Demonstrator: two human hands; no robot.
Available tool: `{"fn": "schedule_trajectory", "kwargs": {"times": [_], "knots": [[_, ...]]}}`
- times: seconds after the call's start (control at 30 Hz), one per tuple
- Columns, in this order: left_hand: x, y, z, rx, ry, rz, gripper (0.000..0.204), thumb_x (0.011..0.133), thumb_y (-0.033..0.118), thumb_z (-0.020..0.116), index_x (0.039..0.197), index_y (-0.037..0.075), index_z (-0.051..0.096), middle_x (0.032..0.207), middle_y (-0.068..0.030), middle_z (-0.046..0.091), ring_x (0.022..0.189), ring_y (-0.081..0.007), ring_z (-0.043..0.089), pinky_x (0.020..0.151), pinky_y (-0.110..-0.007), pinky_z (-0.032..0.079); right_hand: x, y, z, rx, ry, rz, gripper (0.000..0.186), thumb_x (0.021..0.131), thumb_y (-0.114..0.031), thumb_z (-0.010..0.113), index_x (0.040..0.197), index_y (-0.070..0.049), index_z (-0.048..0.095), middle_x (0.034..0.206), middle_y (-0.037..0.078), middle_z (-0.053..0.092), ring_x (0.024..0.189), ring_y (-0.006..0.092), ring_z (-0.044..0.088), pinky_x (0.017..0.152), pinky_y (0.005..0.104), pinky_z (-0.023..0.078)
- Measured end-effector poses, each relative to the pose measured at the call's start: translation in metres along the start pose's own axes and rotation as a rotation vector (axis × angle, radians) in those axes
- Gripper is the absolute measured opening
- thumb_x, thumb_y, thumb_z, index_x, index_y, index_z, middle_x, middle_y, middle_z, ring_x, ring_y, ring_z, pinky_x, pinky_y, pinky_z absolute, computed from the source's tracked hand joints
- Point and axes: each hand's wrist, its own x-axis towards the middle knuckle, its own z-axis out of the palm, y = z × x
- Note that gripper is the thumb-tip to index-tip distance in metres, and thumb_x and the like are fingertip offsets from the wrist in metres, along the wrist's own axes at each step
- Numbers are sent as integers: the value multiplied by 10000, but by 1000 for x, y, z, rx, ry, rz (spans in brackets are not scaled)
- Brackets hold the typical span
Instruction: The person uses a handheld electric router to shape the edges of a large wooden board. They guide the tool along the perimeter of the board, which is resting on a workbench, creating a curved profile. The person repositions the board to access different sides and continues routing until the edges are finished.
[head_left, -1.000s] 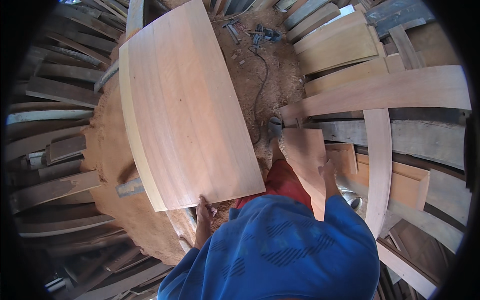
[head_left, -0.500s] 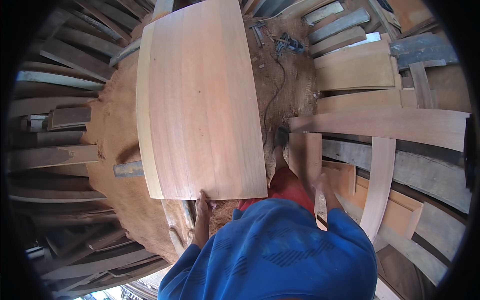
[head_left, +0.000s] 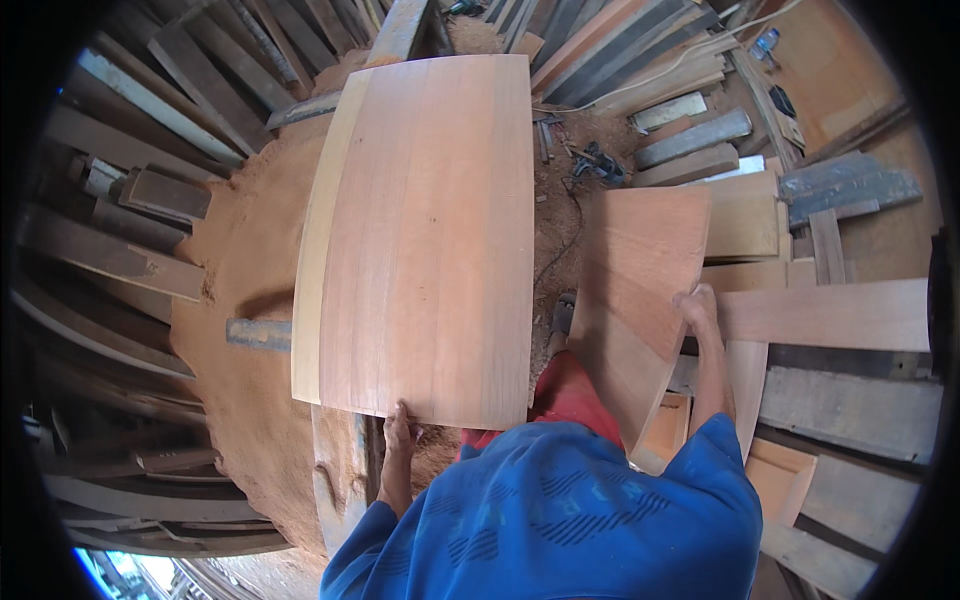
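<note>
A large pale wooden panel (head_left: 425, 230), made of several strips, lies in front of me over a beam. My left hand (head_left: 398, 432) grips its near edge, with the thumb on top and the other fingers mostly hidden below. At my right side stands a smaller reddish-brown wooden board (head_left: 635, 270), tilted, its lower end close to my body. My right hand (head_left: 699, 307) is closed on that board's right edge, with part of the fingers out of sight behind it.
Sawdust (head_left: 240, 260) covers the ground at left, where a short beam end (head_left: 258, 334) sticks out. A corded power tool (head_left: 598, 163) lies on the floor beyond the smaller board. Planks (head_left: 110, 250) line the left side; a long board (head_left: 830, 312) crosses stacked wood at right.
My right hand has risen, moved forward and taken hold of the smaller board, which now stands higher beside the panel. The left hand keeps its grip. The view has shifted slightly.
</note>
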Motion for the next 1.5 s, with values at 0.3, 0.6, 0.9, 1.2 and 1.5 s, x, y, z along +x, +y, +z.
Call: {"fn": "schedule_trajectory", "kwargs": {"times": [0.3,0.6,0.9,1.2,1.5], "knots": [[-17,-23,25,-271,276,64,444,995,407,672,1262,70,562,1166,-124,642,1033,-295,656,807,-512,589,189,-17,-33,172,53,-61,256,739,-84,758,897,85,651,863,172,711,679,248,687,564,391,539],[-27,-29,53,-271,317,92,581,995,569,594,1193,23,625,1072,-132,668,933,-256,658,781,-404,551,302,-77,-63,147,72,13,239,731,-111,764,802,75,630,750,178,673,629,244,666,477,389,497],[-50,-37,106,-123,495,-137,721,903,744,591,1163,73,635,851,-98,667,735,-210,604,665,-368,500,436,-35,-34,108,107,4,182,735,-90,741,776,64,655,670,104,642,547,224,610,474,392,457],[-52,-29,85,166,602,-266,605,944,741,517,966,144,611,692,-22,548,665,-175,534,587,-354,461,503,6,31,117,-67,121,209,800,-144,724,826,59,680,726,145,672,652,264,674,565,412,517],[-50,-27,111,-5,704,-374,620,966,772,409,925,181,592,714,-5,558,602,-179,507,529,-343,424,568,-41,36,-326,147,287,418,951,-257,604,1258,22,644,1336,270,616,1275,391,591,1078,464,480]]}}
